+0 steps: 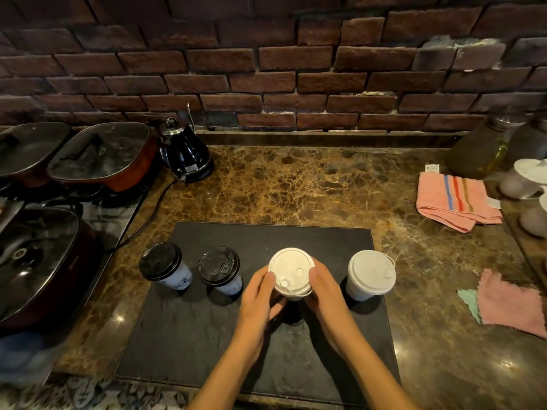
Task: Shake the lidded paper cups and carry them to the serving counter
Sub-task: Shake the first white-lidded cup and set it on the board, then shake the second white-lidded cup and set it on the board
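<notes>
Several lidded paper cups stand in a row on a black mat [207,335]. Two black-lidded cups [161,263] [219,266] are on the left. A white-lidded cup [291,270] sits in the middle, and both hands wrap its sides: my left hand [257,294] on its left, my right hand [324,288] on its right. Its lower body is hidden by my fingers. Another white cup with a white lid [370,273] stands apart to the right.
The brown marble counter [296,184] ends at a brick wall. Lidded electric pans [100,152] [35,261] and a black kettle [185,152] with its cord crowd the left. A striped pink towel [455,202], pink cloth [509,303], jars and white containers [524,179] lie right.
</notes>
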